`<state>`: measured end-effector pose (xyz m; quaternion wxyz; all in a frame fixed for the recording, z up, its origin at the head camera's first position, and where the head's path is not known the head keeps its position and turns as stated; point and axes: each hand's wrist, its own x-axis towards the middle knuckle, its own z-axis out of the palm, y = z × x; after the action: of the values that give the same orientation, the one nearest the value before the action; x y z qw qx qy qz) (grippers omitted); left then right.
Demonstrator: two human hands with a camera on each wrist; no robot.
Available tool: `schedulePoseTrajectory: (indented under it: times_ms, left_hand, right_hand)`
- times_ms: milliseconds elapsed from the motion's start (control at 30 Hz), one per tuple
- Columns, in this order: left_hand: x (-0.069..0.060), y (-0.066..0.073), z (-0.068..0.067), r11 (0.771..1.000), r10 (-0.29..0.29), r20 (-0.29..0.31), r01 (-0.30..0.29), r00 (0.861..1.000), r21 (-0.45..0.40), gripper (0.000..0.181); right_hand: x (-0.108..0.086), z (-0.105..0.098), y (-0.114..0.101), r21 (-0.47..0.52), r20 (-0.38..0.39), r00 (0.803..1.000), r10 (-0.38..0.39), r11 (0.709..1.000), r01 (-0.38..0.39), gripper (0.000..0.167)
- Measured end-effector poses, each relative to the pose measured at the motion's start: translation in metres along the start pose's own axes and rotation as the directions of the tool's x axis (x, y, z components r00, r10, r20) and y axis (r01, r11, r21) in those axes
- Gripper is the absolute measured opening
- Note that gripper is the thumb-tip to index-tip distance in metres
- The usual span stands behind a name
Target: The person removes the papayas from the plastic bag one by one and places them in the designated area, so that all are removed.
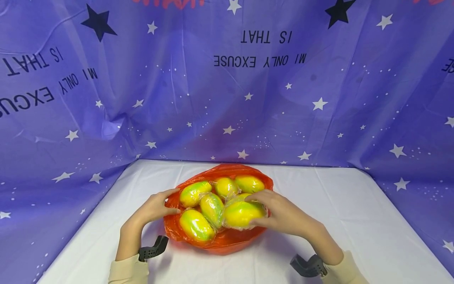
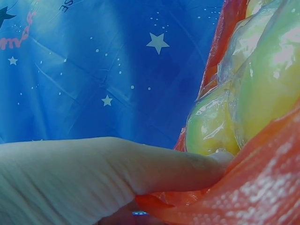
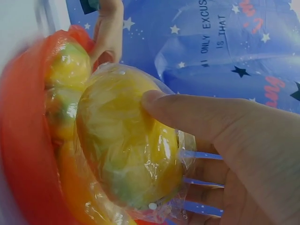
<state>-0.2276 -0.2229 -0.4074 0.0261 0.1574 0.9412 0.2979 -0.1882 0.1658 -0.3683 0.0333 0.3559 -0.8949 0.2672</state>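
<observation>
A red plastic bag [image 1: 227, 247] lies wide open on the table, with several yellow-green mangoes [image 1: 197, 225] in clear wrap inside it. At its right side my right hand [image 1: 285, 215] grips one wrapped mango [image 1: 242, 215], thumb on the near face and fingers behind, as the right wrist view shows. That mango [image 3: 131, 140] is held over the others in the bag. My left hand [image 1: 156, 207] holds the left rim of the bag. In the left wrist view the thumb lies inside the red plastic [image 2: 253, 197], beside a mango; the other fingers are mostly hidden.
A white cloth [image 1: 337, 221] covers the table. Purple-blue curtains [image 1: 198, 98] with stars and lettering stand behind and at both sides. Black wrist mounts [image 1: 154, 247] stick out from both forearms.
</observation>
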Motion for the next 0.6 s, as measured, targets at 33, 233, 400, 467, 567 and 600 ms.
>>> schedulePoseTrajectory:
  times_ms: [33,233,400,467,567,600]
  left_hand:
    - [0.0,0.0,0.0,1.0,-0.001,0.0,0.001,1.0,0.0,0.068]
    - [0.0,0.001,0.0,1.0,-0.004,0.002,0.004,1.0,-0.001,0.069]
    - [0.0,0.001,0.0,1.0,-0.003,0.002,0.003,1.0,0.0,0.069]
    - [-0.001,0.0,0.0,1.0,-0.003,0.002,0.003,1.0,0.001,0.068]
    - [0.0,-0.001,0.0,1.0,-0.003,0.004,0.003,1.0,0.005,0.068]
    - [0.0,-0.001,0.0,1.0,-0.003,0.003,0.003,1.0,0.004,0.068]
  right_hand:
    - [-0.001,-0.002,0.0,0.002,-0.007,1.0,0.005,1.0,-0.005,0.052]
    - [-0.004,-0.011,0.004,-0.002,-0.054,0.999,0.004,1.0,-0.004,0.052]
    - [-0.005,-0.017,0.01,-0.01,-0.091,0.996,-0.001,1.0,0.0,0.053]
    - [-0.007,-0.019,0.011,-0.009,-0.101,0.995,0.008,1.0,-0.009,0.053]
    - [-0.008,-0.023,0.014,-0.008,-0.115,0.993,0.027,1.0,-0.028,0.053]
    - [-0.009,-0.024,0.015,-0.009,-0.119,0.992,0.035,0.999,-0.036,0.053]
